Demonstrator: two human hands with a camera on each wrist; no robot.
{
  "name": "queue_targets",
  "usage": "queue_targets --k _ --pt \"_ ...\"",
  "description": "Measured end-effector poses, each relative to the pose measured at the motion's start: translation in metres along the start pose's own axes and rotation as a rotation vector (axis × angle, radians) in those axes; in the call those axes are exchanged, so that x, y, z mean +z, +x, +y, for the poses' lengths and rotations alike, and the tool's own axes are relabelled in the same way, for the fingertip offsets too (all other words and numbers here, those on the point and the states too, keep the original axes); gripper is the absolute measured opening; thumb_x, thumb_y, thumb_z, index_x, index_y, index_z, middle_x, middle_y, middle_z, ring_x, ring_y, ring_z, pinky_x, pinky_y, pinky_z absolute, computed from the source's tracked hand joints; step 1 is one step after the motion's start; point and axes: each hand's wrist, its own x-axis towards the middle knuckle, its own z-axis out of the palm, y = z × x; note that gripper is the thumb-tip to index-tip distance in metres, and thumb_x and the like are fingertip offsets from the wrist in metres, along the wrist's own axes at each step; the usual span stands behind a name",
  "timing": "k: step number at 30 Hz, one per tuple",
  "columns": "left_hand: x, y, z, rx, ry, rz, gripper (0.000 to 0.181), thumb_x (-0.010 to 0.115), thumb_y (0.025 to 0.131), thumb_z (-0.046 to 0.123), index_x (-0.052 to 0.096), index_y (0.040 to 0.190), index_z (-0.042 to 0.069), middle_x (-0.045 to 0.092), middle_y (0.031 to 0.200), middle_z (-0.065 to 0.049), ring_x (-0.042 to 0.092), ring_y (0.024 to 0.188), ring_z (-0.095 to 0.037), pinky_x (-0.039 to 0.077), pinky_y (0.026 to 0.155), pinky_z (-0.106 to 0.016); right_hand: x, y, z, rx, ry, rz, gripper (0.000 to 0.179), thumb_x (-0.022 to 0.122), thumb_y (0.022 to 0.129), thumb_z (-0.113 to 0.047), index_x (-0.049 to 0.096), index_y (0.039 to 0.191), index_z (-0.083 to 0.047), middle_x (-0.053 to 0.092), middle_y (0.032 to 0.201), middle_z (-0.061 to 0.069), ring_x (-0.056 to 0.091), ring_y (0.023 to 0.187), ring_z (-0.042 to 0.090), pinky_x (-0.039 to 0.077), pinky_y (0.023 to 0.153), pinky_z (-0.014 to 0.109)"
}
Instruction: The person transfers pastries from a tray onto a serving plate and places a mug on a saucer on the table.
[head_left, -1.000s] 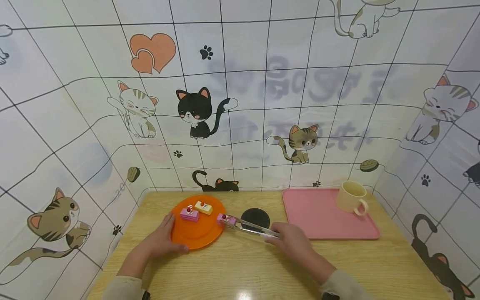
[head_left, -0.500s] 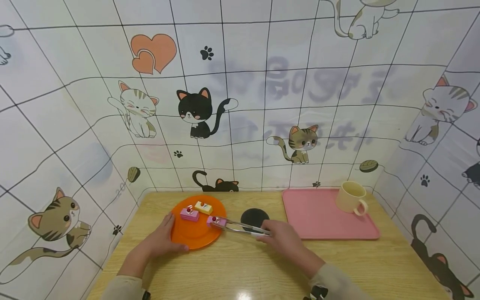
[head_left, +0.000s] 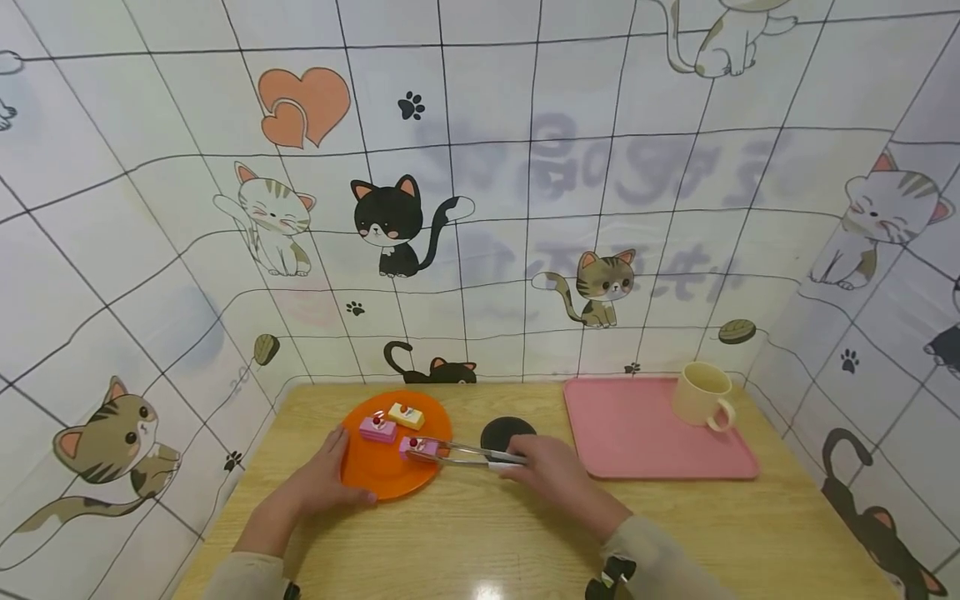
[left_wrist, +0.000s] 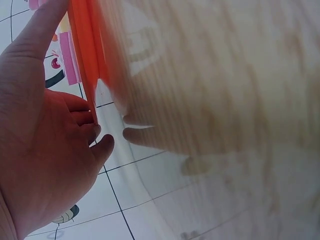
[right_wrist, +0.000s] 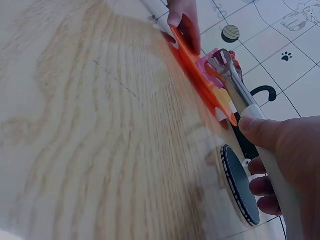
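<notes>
My left hand [head_left: 318, 483] holds the orange plate [head_left: 390, 482] by its left side, thumb at the near rim and fingers round the far-left edge. In my right hand [head_left: 562, 483] are metal tongs [head_left: 468, 452] with a pale handle [right_wrist: 272, 170]. Their tips pinch a small pink toy cake [head_left: 413, 447] with a red berry on top, low over the right half of the plate. Another pink toy cake [head_left: 377, 429] and a yellow toy cake [head_left: 406, 416] sit toward the back of the plate.
A black round coaster [head_left: 504, 433] lies on the wooden table [head_left: 480, 533] just behind the tongs. At the right, a pink tray [head_left: 637, 429] carries a cream mug [head_left: 701, 396]. Walls with cat drawings enclose the table at the back and sides.
My right hand has moved left, carrying the pink toy cake in the tongs from the plate's right rim to over its inner part. The left hand and plate have stayed put.
</notes>
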Motion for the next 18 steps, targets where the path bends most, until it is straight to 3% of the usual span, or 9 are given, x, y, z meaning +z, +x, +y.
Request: queue_targets --k 9,18 --pt "0.000 0.003 -0.003 -0.017 -0.008 -0.005 0.147 0.097 0.074 0.062 0.013 0.174 -0.006 0.005 0.182 -0.030 0.015 0.164 -0.056 0.026 0.127 -0.073 0.001 0.019 -0.006 -0.038 -0.006 -0.064 0.027 0.089 0.094 -0.043 0.065 0.090 -0.029 0.057 0.077 -0.019 0.050 0.068 0.006 0.044 0.062 0.027" --pt "0.002 0.003 -0.005 -0.005 -0.001 -0.001 0.146 0.096 0.075 0.064 0.014 0.173 -0.007 0.005 0.182 -0.030 0.015 0.165 -0.056 0.026 0.128 -0.072 0.008 0.034 -0.007 -0.072 -0.001 -0.060 0.026 0.089 0.093 -0.043 0.067 0.089 -0.030 0.059 0.078 -0.019 0.052 0.069 0.007 0.046 0.064 0.028"
